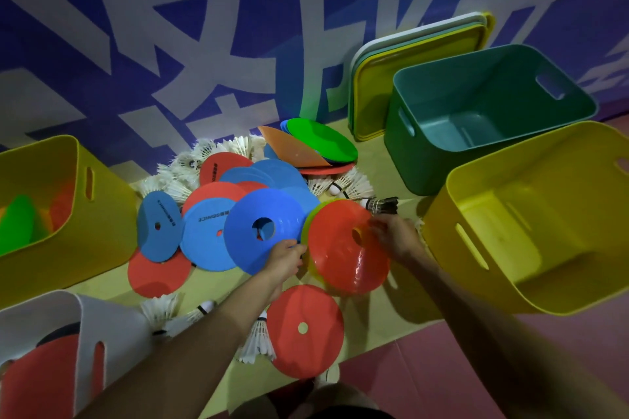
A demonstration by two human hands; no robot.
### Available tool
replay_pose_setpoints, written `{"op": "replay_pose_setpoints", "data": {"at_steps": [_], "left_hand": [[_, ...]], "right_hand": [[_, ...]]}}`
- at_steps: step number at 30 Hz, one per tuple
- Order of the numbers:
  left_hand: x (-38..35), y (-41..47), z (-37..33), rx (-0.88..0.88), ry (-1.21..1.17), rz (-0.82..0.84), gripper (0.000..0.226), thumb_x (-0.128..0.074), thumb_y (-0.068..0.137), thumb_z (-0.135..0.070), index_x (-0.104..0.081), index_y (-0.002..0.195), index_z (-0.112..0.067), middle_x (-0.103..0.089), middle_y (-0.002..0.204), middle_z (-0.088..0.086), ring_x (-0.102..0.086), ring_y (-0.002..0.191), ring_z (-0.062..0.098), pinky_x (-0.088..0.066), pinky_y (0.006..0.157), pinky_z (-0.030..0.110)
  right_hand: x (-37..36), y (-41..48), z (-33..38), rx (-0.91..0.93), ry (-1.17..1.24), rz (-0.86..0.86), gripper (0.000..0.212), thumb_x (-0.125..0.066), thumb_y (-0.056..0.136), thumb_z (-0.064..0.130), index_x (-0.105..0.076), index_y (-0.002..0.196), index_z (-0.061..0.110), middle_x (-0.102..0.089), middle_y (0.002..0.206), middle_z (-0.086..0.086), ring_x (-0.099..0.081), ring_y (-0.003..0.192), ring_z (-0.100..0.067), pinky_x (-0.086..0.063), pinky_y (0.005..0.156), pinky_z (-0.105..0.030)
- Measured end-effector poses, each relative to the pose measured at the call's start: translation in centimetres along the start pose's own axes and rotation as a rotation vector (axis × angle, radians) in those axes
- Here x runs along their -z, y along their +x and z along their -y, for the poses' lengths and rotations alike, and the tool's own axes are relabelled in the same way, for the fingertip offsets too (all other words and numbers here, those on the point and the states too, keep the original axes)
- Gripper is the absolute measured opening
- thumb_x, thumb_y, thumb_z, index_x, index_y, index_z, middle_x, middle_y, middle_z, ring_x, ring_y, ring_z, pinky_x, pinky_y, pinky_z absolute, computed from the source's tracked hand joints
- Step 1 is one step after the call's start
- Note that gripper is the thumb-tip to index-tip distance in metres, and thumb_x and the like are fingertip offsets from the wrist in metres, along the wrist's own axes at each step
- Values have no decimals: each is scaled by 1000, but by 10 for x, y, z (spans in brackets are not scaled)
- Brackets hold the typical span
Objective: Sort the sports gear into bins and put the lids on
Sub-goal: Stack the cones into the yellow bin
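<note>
Holding red cone point(347, 258) at 5 o'clock of the floor pile, right grip point(396, 236) pinching its hole rim | left grip point(286, 258) curled at its 9 o'clock edge beside blue cone point(263, 230), grasp unclear | yellow bin point(561, 160) at 3 o'clock | lids point(391, 78) at 1 o'clock

I find the scene dim overall: brightest at centre, falling to dark in the corners. Hard shadows lie on the floor point(377, 160) beside the forearms. A glossy sheen marks the red cone point(340, 258). The right hand point(396, 236) shows slight motion blur. Wide-angle distortion bows the yellow bin point(510, 214) at the right edge.
</note>
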State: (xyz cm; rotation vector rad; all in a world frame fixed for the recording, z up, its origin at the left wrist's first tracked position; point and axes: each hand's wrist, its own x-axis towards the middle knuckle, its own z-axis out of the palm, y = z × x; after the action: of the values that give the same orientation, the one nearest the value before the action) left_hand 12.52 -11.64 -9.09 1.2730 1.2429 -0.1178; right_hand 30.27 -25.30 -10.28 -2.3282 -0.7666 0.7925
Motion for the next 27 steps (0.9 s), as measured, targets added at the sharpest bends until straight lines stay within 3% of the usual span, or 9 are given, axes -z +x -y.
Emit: {"op": "replay_pose_setpoints", "data": {"at_steps": [3,6,9,10,13,17,20,23,27], "left_hand": [[-10,6,6,39,-73,2,15,-48,92,-6,-53,81,-16,-54,81,11,-51,63,17,-38,57,24],[-14,16,17,9,-3,-146,16,-58,87,-10,-61,102,-13,-63,93,19,-63,81,30,-50,70,34],[-16,22,24,34,3,-189,10,-61,83,-12,-56,74,-10,-49,68,15,-48,65,28,-39,62,36],[-17,21,23,38,-32,-184,9,-62,84,-12,-59,78,-6,-49,68,15,-49,66,28,-39,62,36],[-20,21,21,31,-144,-193,35,-66,85,-11,-57,115,6,-61,88,14,-60,87,29,-47,75,35],[-20,13,13,14,-261,-129,22,-65,87,-5,-58,108,-2,-66,96,10,-65,84,23,-55,69,30],[-8,-1,-2,-91,-295,-90,13,-66,87,-5,-62,99,-8,-68,94,8,-65,79,21,-56,65,28],[15,-21,-27,-193,-323,-89,13,-65,88,-5,-64,101,-4,-69,97,12,-66,84,27,-55,84,45],[56,-46,-54,-328,-355,-124,8,-61,90,-7,-65,97,-7,-68,92,12,-63,79,24,-52,74,38]], "right_hand": [[2,-2,0,20,-20,-45,29,-48,96,12,-68,116,19,-70,96,-4,-59,78,-13,-40,68,-20],[7,-1,-3,18,-83,-135,31,-45,95,10,-71,109,18,-73,96,-10,-60,75,-15,-39,64,-22],[13,-3,-3,-2,-23,-191,27,-46,96,11,-69,111,14,-72,102,-10,-62,77,-16,-52,71,-31],[14,-5,-2,1,-5,-206,27,-47,97,11,-68,114,12,-71,105,-10,-63,80,-18,-54,74,-34],[18,-11,3,4,34,-235,29,-49,95,10,-65,120,13,-69,111,-10,-66,90,-22,-56,82,-41],[27,-15,16,-2,65,-233,28,-51,96,16,-65,119,13,-70,108,-7,-67,87,-19,-58,81,-36],[34,-12,32,-47,117,-240,28,-52,95,25,-67,117,17,-69,108,-4,-68,86,-20,-59,79,-40],[40,-8,54,-67,142,-264,27,-55,92,30,-68,115,23,-72,106,-6,-69,87,-23,-58,80,-46],[46,-4,95,34,107,-264,28,-57,92,31,-68,116,21,-71,106,-5,-68,88,-20,-58,79,-45]]}}
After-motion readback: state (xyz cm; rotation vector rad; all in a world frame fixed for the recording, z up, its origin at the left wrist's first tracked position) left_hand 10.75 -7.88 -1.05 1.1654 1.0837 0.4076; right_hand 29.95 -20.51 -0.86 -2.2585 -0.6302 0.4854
